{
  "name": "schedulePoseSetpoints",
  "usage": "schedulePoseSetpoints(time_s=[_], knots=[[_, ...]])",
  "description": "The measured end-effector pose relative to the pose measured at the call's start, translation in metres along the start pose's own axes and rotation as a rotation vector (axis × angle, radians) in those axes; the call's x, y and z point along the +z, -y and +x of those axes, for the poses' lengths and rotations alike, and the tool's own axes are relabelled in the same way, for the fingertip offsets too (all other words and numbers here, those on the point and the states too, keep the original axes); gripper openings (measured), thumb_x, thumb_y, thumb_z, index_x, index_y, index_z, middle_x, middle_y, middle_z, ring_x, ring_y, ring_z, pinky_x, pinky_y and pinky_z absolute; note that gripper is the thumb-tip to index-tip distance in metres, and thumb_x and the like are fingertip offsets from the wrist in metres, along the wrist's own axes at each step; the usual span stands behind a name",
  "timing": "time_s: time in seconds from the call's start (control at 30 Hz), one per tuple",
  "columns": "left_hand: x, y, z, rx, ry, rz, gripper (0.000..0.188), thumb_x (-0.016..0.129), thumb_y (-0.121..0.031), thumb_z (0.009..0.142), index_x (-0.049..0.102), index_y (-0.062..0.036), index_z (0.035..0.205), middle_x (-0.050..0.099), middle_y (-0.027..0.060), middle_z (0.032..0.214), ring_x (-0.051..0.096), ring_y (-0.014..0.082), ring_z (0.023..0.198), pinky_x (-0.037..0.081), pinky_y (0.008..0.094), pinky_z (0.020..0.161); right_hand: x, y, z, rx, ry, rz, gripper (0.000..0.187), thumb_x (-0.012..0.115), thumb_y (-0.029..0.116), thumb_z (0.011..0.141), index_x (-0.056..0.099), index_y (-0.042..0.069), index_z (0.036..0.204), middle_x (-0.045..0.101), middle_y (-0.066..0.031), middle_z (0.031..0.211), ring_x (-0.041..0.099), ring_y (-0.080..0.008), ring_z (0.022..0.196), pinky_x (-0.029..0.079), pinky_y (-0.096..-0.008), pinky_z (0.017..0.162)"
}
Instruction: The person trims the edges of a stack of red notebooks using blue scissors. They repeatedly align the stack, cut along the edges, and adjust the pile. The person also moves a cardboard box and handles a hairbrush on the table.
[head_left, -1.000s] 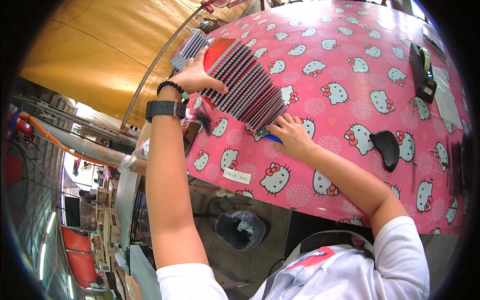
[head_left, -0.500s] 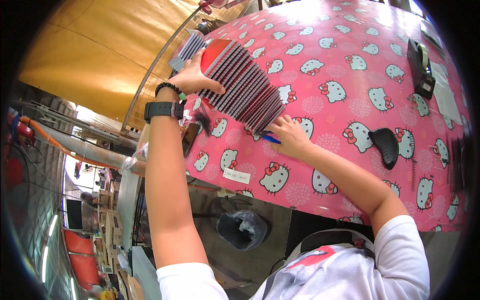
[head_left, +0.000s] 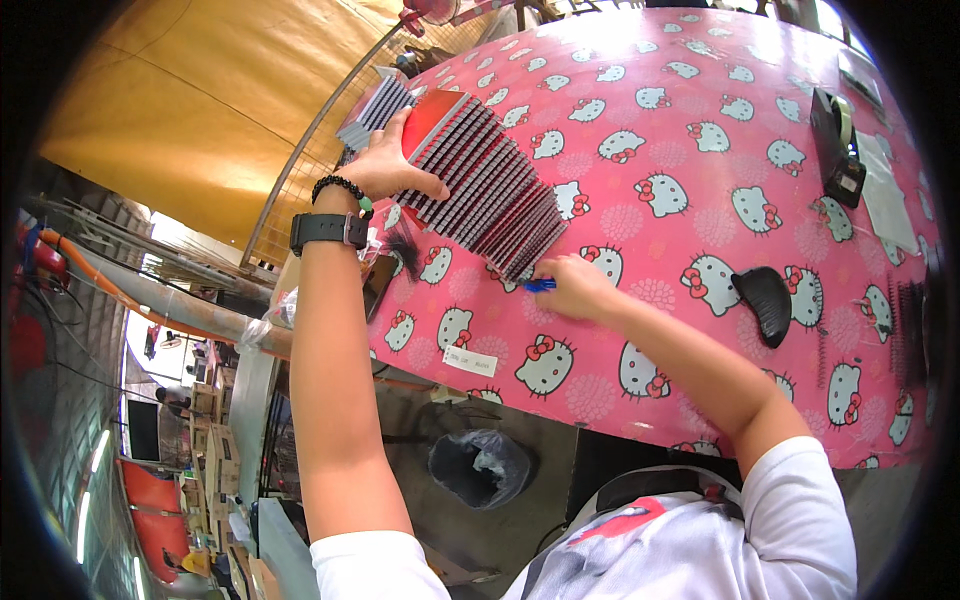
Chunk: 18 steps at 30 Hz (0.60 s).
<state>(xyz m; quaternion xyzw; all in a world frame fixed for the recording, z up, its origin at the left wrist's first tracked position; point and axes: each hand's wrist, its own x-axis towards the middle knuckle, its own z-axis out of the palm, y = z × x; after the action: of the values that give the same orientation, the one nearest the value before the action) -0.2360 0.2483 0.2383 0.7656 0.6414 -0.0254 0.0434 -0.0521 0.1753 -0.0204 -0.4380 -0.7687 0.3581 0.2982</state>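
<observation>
A leaning row of spiral-bound notebooks [head_left: 485, 180] with red covers lies at the left of the pink table, their dark coils facing up. My left hand [head_left: 385, 168] spreads over the far-left end of the row, thumb on the coils and fingers against the red cover. At the near right end of the row, my right hand [head_left: 575, 288] is closed around a small blue-handled tool [head_left: 538, 285]. Its working end is by the last coils and too small to make out. A second batch of notebooks [head_left: 375, 112] sits behind my left hand.
The pink table cover [head_left: 650, 230] carries a black tape dispenser [head_left: 838, 145], a curved black object [head_left: 765, 303] and loose black coils [head_left: 910, 335] at the right. A white paper label [head_left: 470, 360] lies near the front edge. A lined bin [head_left: 480, 467] stands below.
My right hand has shifted slightly down and left with the blue-handled tool, its fingers drawn in more. My left hand stays on the notebooks. The view has shifted a little.
</observation>
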Motion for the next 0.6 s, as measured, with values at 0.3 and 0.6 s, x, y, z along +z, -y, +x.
schedulePoseSetpoints(time_s=[0.3, 0.6], knots=[[-0.005, -0.014, -0.003, -0.065, 0.027, 0.010, 0.131, 0.085, -0.038, 0.048, 0.007, -0.0057, 0.148, 0.019, 0.0234, 0.149, 0.020, 0.0344, 0.139, 0.019, 0.0403, 0.113, 0.013, -0.007, -0.006, -0.226, -0.244, -0.340, 0.048, 0.070, 0.025, 0.066, 0.058, 0.013, 0.111, 0.055, -0.0118, 0.101, 0.049, -0.0293, 0.103, 0.043, -0.0444, 0.082], [0.003, -0.002, -0.002, -0.013, -0.006, 0.033, 0.134, 0.082, -0.050, 0.045, 0.006, -0.0127, 0.149, 0.025, 0.0271, 0.144, 0.029, 0.0434, 0.133, 0.029, 0.0469, 0.109, 0.021, -0.004, -0.015, -0.186, -0.195, -0.392, 0.046, 0.070, 0.027, 0.069, 0.059, 0.011, 0.110, 0.054, -0.0125, 0.101, 0.048, -0.0292, 0.103, 0.042, -0.0416, 0.083]])
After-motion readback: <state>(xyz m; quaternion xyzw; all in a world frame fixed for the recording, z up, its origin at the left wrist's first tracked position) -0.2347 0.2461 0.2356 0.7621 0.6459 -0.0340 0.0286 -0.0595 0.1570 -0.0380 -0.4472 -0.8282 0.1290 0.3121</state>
